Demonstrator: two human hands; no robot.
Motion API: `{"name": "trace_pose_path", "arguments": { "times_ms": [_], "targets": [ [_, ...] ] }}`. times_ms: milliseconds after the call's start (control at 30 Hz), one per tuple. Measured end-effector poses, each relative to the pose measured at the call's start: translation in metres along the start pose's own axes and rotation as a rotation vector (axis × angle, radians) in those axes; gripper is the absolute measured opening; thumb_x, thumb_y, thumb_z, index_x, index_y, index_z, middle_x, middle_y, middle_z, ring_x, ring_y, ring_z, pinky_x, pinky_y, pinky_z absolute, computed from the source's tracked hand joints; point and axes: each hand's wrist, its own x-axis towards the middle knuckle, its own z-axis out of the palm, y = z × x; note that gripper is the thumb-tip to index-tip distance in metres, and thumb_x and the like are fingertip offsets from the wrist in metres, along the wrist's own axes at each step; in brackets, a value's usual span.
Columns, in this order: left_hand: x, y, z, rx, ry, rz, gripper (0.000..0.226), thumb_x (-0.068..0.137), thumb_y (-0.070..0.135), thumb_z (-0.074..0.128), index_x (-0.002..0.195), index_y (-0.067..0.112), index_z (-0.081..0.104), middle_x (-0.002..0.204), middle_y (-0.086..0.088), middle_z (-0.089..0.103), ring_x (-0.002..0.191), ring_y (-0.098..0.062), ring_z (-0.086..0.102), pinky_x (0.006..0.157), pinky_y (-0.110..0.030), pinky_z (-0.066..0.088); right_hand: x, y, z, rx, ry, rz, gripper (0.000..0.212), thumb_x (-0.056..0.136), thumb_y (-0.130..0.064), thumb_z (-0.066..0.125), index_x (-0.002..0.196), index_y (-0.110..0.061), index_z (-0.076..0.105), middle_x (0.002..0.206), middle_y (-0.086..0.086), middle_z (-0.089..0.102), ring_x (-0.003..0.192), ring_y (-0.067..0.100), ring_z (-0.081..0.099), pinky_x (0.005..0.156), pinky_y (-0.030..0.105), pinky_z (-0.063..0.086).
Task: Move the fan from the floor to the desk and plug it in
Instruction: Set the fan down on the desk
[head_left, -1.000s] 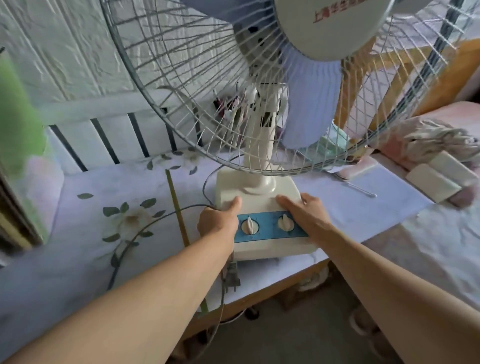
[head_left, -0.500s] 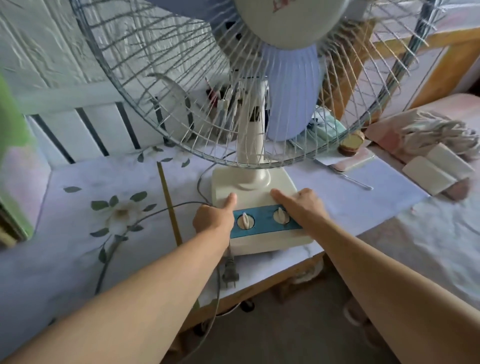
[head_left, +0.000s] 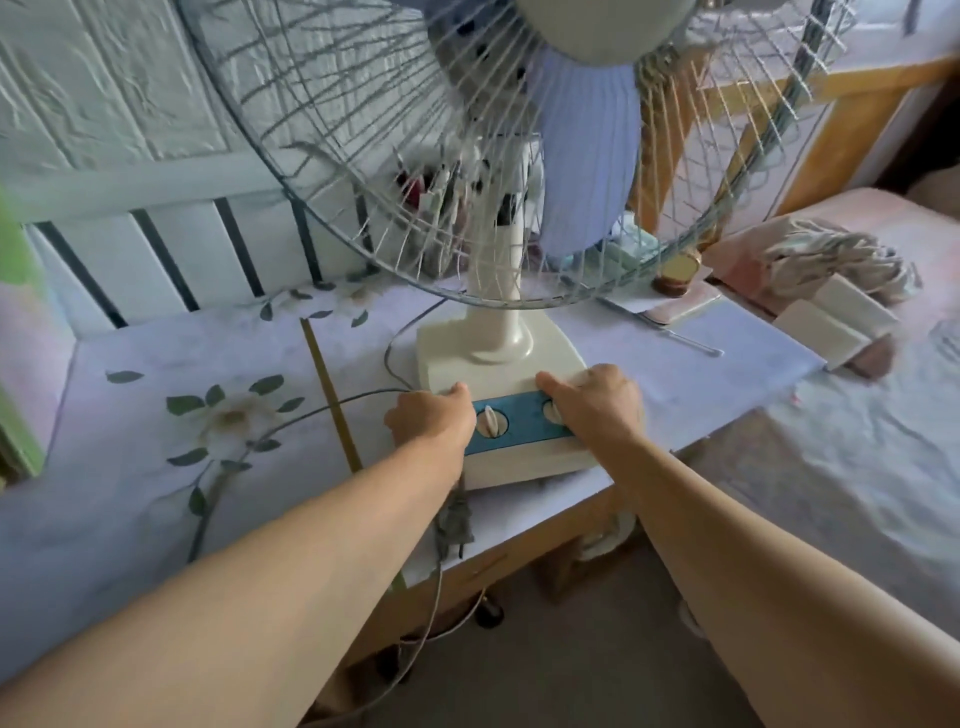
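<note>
Your fan (head_left: 498, 358) stands upright on the bench (head_left: 156, 415), its cream base close to the front edge. Over the last second the base has stayed planted under your hands while the view has drawn back a little; the carry from the floor is judged complete, and plugging in remains.

Your left hand (head_left: 428, 418) grasps the left front corner of the base, thumb on top. Your right hand (head_left: 597, 397) lies over the right front corner, fingers spread across the blue control panel (head_left: 519, 421), covering one of its two knobs. Neither hand has let go.

The power cord (head_left: 291, 421) loops across the flowered bench cover and runs under your left forearm. The plug (head_left: 454, 525) hangs over the front edge of the bench, unconnected.

Not established: no socket is visible anywhere in view. The top of the fan guard (head_left: 363, 156) is cut off. Items behind the grille are too blurred to identify.
</note>
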Motion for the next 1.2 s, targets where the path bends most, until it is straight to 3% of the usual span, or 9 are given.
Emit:
{"name": "trace_pose_path", "arguments": {
  "times_ms": [100, 233, 367, 500, 633, 833, 1067, 1133, 1200],
  "targets": [
    [0.005, -0.002, -0.005, 0.047, -0.007, 0.027, 0.057, 0.085, 0.047, 0.051, 0.118, 0.001, 0.057, 0.115, -0.014, 0.061, 0.094, -0.028, 0.058, 0.083, -0.036, 0.051, -0.004, 0.002, 0.003, -0.023, 0.06, -0.02, 0.047, 0.069, -0.055, 0.061, 0.077, -0.009, 0.054, 0.085, 0.011, 0.06, 0.075, 0.027, 0.054, 0.054, 0.028, 0.034],
    [0.01, -0.007, -0.012, -0.054, -0.058, 0.06, 0.044, 0.083, 0.037, 0.063, 0.107, 0.0, 0.06, 0.077, -0.006, 0.054, 0.07, -0.021, 0.049, 0.069, -0.031, 0.044, -0.003, 0.005, 0.006, -0.025, 0.064, -0.031, 0.044, 0.065, -0.053, 0.063, 0.072, -0.01, 0.054, 0.077, 0.008, 0.06, 0.069, 0.026, 0.055, 0.045, 0.026, 0.031],
    [0.013, -0.006, -0.01, -0.096, -0.134, 0.064, 0.046, 0.082, 0.032, 0.068, 0.112, -0.002, 0.061, 0.107, -0.014, 0.067, 0.093, -0.028, 0.062, 0.082, -0.034, 0.049, 0.009, 0.006, -0.002, 0.016, 0.055, -0.028, 0.044, 0.062, -0.055, 0.067, 0.065, -0.013, 0.054, 0.069, 0.004, 0.059, 0.068, 0.024, 0.058, 0.052, 0.028, 0.038],
    [0.013, -0.003, -0.001, -0.105, -0.146, 0.086, 0.052, 0.08, 0.032, 0.07, 0.119, -0.001, 0.059, 0.119, -0.015, 0.064, 0.106, -0.03, 0.061, 0.092, -0.036, 0.05, 0.027, 0.008, -0.008, 0.022, 0.036, -0.041, 0.044, 0.059, -0.053, 0.069, 0.061, -0.011, 0.057, 0.063, 0.004, 0.057, 0.06, 0.021, 0.055, 0.051, 0.027, 0.039],
    [0.013, 0.002, 0.011, -0.166, -0.178, 0.091, 0.051, 0.079, 0.031, 0.072, 0.116, -0.001, 0.061, 0.116, -0.016, 0.065, 0.101, -0.03, 0.063, 0.088, -0.038, 0.053, 0.043, 0.006, -0.016, 0.006, -0.007, -0.042, 0.043, 0.057, -0.052, 0.069, 0.065, -0.011, 0.059, 0.062, 0.003, 0.055, 0.053, 0.016, 0.05, 0.045, 0.024, 0.035],
    [0.015, 0.009, 0.028, -0.157, -0.204, 0.126, 0.052, 0.074, 0.037, 0.075, 0.109, 0.001, 0.065, 0.108, -0.014, 0.068, 0.094, -0.029, 0.065, 0.087, -0.041, 0.056, 0.07, 0.008, -0.026, 0.009, -0.038, -0.079, 0.051, 0.06, -0.052, 0.072, 0.083, -0.007, 0.07, 0.081, 0.008, 0.063, 0.071, 0.021, 0.059, 0.06, 0.029, 0.048],
    [0.015, 0.014, 0.03, -0.215, -0.278, 0.104, 0.05, 0.072, 0.033, 0.079, 0.108, 0.0, 0.065, 0.109, -0.012, 0.067, 0.091, -0.027, 0.064, 0.081, -0.035, 0.055, 0.071, 0.012, -0.028, 0.024, -0.029, -0.137, 0.039, 0.065, -0.048, 0.068, 0.074, -0.011, 0.064, 0.078, 0.007, 0.063, 0.068, 0.019, 0.055, 0.056, 0.028, 0.042],
    [0.009, 0.013, 0.025, -0.215, -0.293, 0.104, 0.05, 0.076, 0.029, 0.076, 0.113, -0.001, 0.062, 0.114, -0.014, 0.066, 0.101, -0.031, 0.063, 0.088, -0.04, 0.054, 0.064, 0.013, -0.027, 0.029, -0.015, -0.152, 0.041, 0.068, -0.049, 0.067, 0.087, -0.012, 0.062, 0.087, 0.008, 0.063, 0.075, 0.02, 0.055, 0.059, 0.029, 0.045],
    [0.004, 0.013, 0.016, -0.21, -0.341, 0.077, 0.041, 0.08, 0.019, 0.073, 0.112, -0.004, 0.06, 0.109, -0.017, 0.066, 0.097, -0.032, 0.066, 0.084, -0.04, 0.056, 0.054, 0.014, -0.026, 0.047, -0.005, -0.154, 0.058, 0.071, -0.05, 0.068, 0.113, -0.012, 0.055, 0.105, 0.01, 0.063, 0.094, 0.023, 0.057, 0.076, 0.035, 0.051]
  ]
}}
